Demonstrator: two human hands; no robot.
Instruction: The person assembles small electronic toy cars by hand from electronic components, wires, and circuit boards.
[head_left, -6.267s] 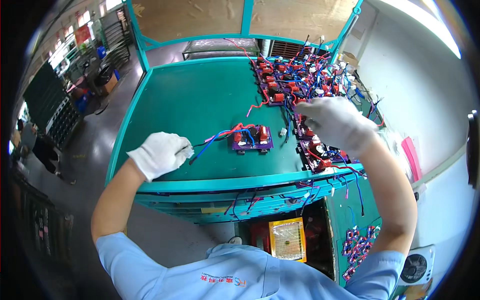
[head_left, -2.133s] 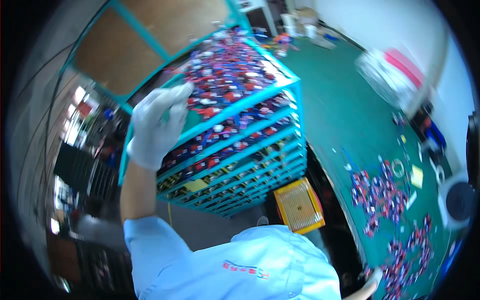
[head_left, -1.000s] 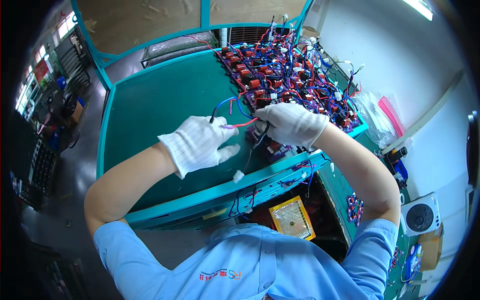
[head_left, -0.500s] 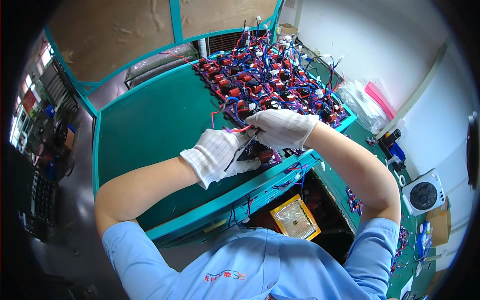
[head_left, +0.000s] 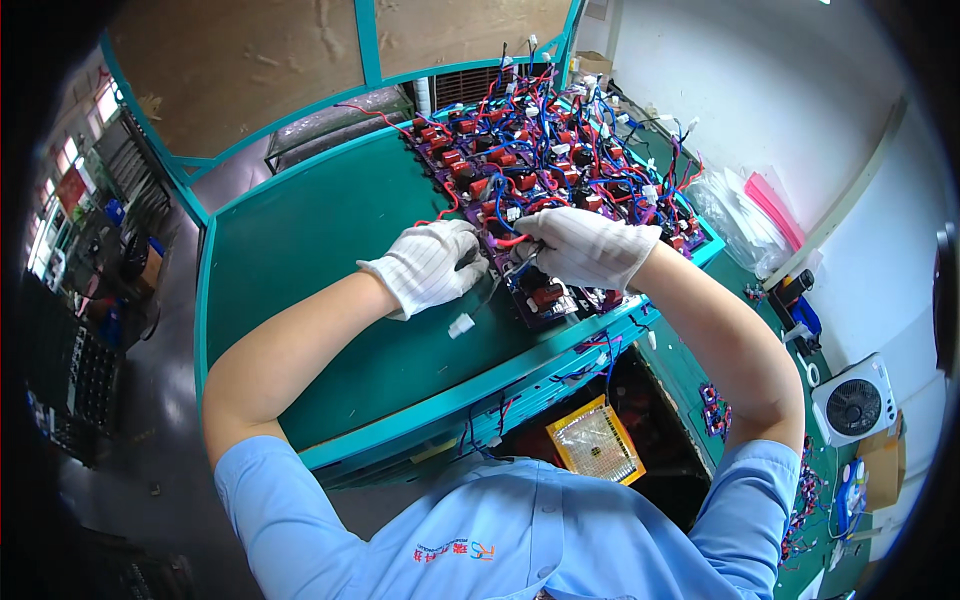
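Both my hands wear white striped gloves. My left hand [head_left: 430, 265] is at the left edge of the crowded circuit boards, thumb and fingers apart, with nothing visible between them. My right hand [head_left: 590, 245] is pinched over the nearest boards, closed around wires; a red wire [head_left: 510, 241] runs into its fingertips, which are partly hidden. Below the fingers lies a purple circuit board [head_left: 545, 300] with a dark red component. A thin cable ending in a white connector [head_left: 461, 326] hangs beside it over the green mat.
Rows of purple boards with red, blue and black wires [head_left: 560, 150] cover the right of the green-topped table [head_left: 320, 260]. Wires hang beneath its teal front rim. Below sits a yellow-framed panel [head_left: 596, 440]. On the right bench stand a white fan [head_left: 854, 405] and a cardboard box [head_left: 882, 470].
My left hand has moved up and left, away from my right hand, and its fingers have parted. The white connector now shows over the mat. The view has shifted slightly.
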